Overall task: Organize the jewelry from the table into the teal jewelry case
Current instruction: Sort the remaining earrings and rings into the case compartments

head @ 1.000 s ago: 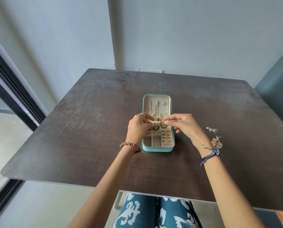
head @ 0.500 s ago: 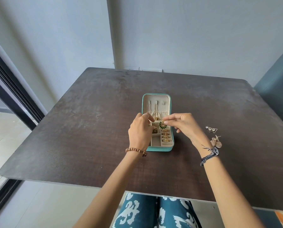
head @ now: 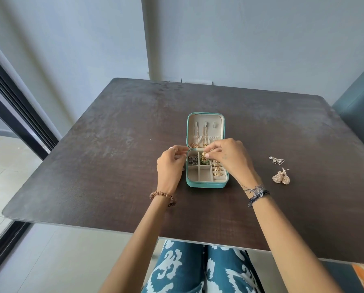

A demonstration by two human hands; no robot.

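Note:
The teal jewelry case [head: 206, 184] lies open in the middle of the dark table [head: 113, 155], its lid flat on the far side with gold chains [head: 204, 136] hung in it. My right hand [head: 229, 157] pinches a gold and green earring [head: 204, 156] just above a rear compartment, where a matching green piece lies. My left hand [head: 170, 166] sits at the case's left side, fingertips pinching its edge by the hinge. Gold rings [head: 217, 170] fill the ring roll. A silver triangle earring pair [head: 277, 160] and a gold dome earring pair [head: 281, 178] lie on the table to the right.
A teal chair [head: 360, 115] stands at the table's right side. A dark door frame [head: 18, 115] runs along the left, and a grey wall lies behind. The table's near edge crosses above my patterned trousers [head: 198, 269].
My left hand has moved left, off the tray to the case's hinge edge. My right hand has lowered the gold and green earring toward the rear compartment.

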